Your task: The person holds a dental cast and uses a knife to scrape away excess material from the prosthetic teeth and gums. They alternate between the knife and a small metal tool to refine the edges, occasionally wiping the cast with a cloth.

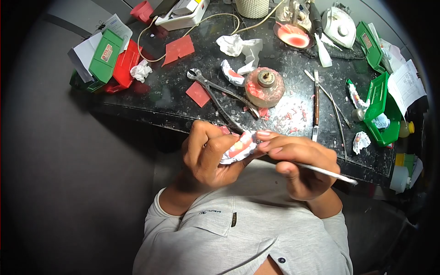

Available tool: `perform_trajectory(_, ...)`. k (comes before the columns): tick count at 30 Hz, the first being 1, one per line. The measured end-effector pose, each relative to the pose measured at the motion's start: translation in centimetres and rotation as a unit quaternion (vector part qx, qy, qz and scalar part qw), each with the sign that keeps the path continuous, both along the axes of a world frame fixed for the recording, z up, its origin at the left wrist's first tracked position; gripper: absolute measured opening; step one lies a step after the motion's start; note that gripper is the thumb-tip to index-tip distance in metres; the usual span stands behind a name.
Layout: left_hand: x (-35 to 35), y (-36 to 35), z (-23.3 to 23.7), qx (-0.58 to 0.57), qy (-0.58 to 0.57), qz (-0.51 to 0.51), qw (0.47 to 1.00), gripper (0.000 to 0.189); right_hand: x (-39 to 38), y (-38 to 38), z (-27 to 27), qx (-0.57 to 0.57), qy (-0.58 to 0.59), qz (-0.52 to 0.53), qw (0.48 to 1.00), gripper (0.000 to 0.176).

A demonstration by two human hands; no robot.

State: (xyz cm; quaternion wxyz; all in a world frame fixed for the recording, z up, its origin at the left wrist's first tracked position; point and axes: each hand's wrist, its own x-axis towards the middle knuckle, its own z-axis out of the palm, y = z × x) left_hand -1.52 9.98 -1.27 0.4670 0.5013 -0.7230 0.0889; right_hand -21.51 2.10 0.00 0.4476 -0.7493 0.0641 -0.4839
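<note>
My left hand (206, 153) is wrapped round a white plaster dental model (240, 149) in front of the table's near edge. Pink wax and yellowish teeth show along the model's upper side. In my right hand (305, 162) is a slim silvery dental hand tool (327, 172), gripped like a pen. Its far end sticks out to the right past my palm. The working tip is hidden behind my fingers, close beside the model.
An alcohol lamp (265, 89) stands beyond my hands, with metal pliers (217, 94) to its left. Pink wax sheets (178, 49) and shavings lie about. Right of the lamp are a wooden-handled knife (316, 103) and thin tools. Green bins (378, 107) line the right edge.
</note>
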Motion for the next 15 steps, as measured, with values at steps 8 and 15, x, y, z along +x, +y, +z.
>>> perform_trajectory(8,-0.2,-0.4,0.0,0.039,0.096,-0.021,0.994,0.044,-0.9,0.4,-1.4,0.133,-0.161,0.032,0.977,0.03)
perform_trajectory(15,-0.3,-0.4,0.1,0.046,0.024,-0.007,0.999,0.041,0.3,0.4,-0.8,-0.062,0.008,-0.06,0.996,0.035)
